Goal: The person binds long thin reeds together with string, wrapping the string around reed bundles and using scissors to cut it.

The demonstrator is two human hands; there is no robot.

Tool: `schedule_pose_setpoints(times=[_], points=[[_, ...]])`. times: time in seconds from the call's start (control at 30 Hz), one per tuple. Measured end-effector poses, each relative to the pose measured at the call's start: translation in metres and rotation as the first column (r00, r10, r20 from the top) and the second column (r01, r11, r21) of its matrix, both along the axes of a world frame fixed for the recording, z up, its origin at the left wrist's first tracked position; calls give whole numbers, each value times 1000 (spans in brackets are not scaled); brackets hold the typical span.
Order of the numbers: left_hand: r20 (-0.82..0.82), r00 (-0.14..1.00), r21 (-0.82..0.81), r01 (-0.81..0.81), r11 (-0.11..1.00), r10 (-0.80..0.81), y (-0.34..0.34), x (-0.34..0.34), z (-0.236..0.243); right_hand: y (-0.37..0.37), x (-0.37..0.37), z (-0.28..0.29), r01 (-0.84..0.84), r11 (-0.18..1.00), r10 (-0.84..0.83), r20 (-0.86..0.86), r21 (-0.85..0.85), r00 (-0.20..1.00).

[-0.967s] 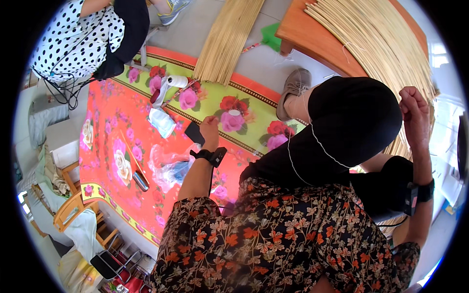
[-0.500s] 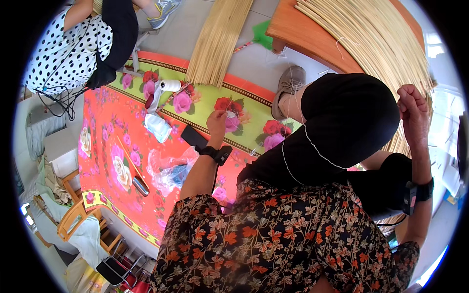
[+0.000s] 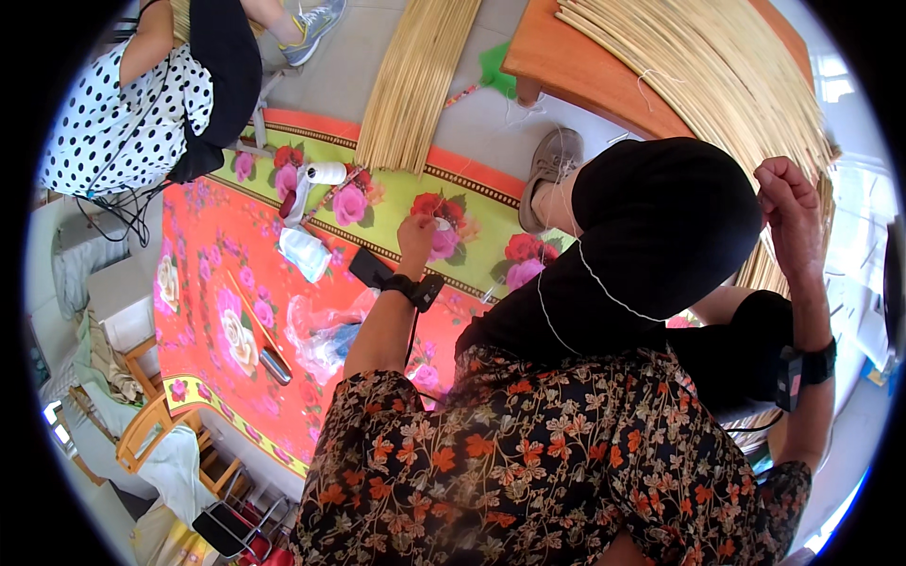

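Observation:
My left hand [image 3: 415, 238] is held over the flowered cloth with its fingertips pinched on a small white thing [image 3: 441, 224], perhaps wound thread. Out to the right, beside my raised knee, my right hand [image 3: 793, 209] is closed, thumb against fingers; what it grips, if anything, is too small to make out. A thin white thread [image 3: 587, 261] loops down across my black trouser leg. Bundles of straw-coloured thin sticks [image 3: 684, 71] lie on an orange-brown wooden table [image 3: 576, 57] ahead on the right.
Another bundle of sticks [image 3: 415, 85] rests on the floor. On the red flowered cloth [image 3: 212, 283] are a white thread spool [image 3: 327, 173], a white packet [image 3: 304, 253], a dark phone [image 3: 370, 268] and a clear plastic bag [image 3: 326, 330]. A person in a dotted top [image 3: 142, 123] sits at left.
My right hand has shifted slightly up and left, and its fingers look a little less curled. The left hand keeps its pinch, almost in place. The whole view has shifted slightly.

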State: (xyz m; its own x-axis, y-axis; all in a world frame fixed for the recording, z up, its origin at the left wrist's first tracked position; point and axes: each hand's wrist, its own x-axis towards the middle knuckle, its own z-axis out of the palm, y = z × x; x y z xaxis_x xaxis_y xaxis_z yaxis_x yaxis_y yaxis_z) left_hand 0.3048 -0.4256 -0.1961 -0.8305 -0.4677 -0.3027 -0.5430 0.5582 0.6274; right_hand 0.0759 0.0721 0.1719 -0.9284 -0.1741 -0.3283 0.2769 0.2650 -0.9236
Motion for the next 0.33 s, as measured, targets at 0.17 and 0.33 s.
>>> schedule_pose_setpoints(times=[0.17, 0.33], points=[[66, 978, 58, -203, 977, 199, -23, 42, 37, -18, 21, 40, 15, 992, -33, -145, -126, 989], [-208, 948, 746, -5, 666, 240, 56, -59, 223, -75, 61, 105, -220, 943, 171, -203, -250, 964]])
